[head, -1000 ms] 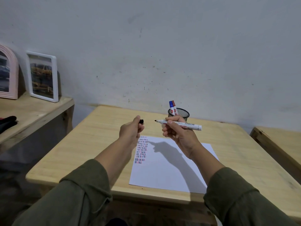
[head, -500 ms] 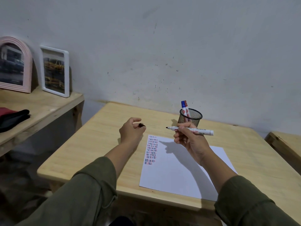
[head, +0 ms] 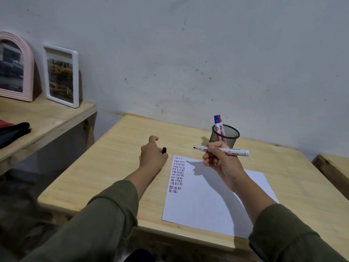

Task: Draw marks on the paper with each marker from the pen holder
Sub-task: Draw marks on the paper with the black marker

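A white sheet of paper (head: 207, 197) lies on the wooden table (head: 117, 167), with rows of short black, red and blue marks along its left edge. My right hand (head: 221, 163) holds an uncapped black marker (head: 226, 150) level above the paper's top, tip pointing left. My left hand (head: 153, 156) rests on the table left of the paper, fingers closed on the marker's black cap (head: 164, 150). Behind my right hand stands a black mesh pen holder (head: 224, 137) with a blue marker (head: 217, 123) and a red marker (head: 220, 125) in it.
A lower wooden shelf (head: 47, 121) at the left carries a pink arched frame (head: 15, 67), a white picture frame (head: 61, 75) and dark folded cloth (head: 13, 132). Another wooden surface (head: 332, 167) edges in at the right. A grey wall stands behind.
My left hand has come down from mid-air onto the table with the cap. My right hand with the marker has drifted slightly right and lower; the camera view shifted left.
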{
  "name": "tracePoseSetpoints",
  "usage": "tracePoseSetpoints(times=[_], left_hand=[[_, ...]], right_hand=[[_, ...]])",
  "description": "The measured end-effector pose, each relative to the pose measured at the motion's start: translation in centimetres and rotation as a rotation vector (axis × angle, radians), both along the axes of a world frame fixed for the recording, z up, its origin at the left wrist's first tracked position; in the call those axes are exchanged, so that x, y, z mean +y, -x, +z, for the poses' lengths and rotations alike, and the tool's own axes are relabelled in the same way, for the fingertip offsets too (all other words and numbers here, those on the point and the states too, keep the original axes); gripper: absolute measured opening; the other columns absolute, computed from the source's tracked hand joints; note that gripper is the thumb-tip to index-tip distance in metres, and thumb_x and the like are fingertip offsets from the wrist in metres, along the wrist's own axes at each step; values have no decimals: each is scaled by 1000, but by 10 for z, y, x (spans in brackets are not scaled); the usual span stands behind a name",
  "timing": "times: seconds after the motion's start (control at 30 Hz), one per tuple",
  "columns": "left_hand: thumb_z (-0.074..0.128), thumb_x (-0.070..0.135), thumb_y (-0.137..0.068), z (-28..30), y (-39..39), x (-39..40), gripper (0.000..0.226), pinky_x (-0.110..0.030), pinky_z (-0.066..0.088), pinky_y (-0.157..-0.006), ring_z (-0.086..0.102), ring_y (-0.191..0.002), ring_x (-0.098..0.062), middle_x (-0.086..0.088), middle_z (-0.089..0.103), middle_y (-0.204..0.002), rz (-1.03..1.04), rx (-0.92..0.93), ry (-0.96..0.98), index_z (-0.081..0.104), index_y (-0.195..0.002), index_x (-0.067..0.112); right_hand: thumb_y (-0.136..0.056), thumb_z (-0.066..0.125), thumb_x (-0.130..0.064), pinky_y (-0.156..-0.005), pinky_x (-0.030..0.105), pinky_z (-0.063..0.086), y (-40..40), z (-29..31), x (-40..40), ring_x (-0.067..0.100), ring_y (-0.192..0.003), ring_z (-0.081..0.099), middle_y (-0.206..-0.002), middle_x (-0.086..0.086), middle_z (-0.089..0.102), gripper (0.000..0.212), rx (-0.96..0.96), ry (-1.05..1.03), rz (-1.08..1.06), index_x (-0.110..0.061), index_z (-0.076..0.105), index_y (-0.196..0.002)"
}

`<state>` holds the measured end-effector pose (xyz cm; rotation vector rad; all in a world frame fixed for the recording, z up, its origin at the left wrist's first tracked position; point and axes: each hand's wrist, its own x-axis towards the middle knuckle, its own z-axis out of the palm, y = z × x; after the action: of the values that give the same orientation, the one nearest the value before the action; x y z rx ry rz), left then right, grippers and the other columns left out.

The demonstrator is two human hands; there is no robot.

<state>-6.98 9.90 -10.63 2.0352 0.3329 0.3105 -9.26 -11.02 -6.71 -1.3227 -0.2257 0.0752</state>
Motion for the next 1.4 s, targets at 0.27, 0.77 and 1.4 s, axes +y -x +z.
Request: tracePoseSetpoints(times=[0.27,0.77,1.4], left_hand=[[72,28,-74,0,25,-2,66,-38,45,-97,57,-107,-19,-7,58,-120,-33,-50,55,39,-130,19],[72,52,-63,-15,113,0,81,-24,37,-89,48,-113,-6,17,60,-122,-381,-49,-281,30,-131,40],[73,55,-59,-19,109,0,83,-23,33,-83,43,-103,-1,21,61,-116,-351,-64,-275,29,-129,43]], right_hand=[[-89,59,-13,-47,22,48,12,-2,3,13,-44,54,-53,5,61,15,9,25,-49,-12,58,-74],[-80,62,-13,-42,17,39,66,-33,23,6,-46,49,-52,-3,59,12,45,289,-36,-18,68,-70],[-82,61,-20,-48,11,43,72,-36,28,-4,-53,59,-55,-11,63,12,-41,476,-63,-12,65,-74]])
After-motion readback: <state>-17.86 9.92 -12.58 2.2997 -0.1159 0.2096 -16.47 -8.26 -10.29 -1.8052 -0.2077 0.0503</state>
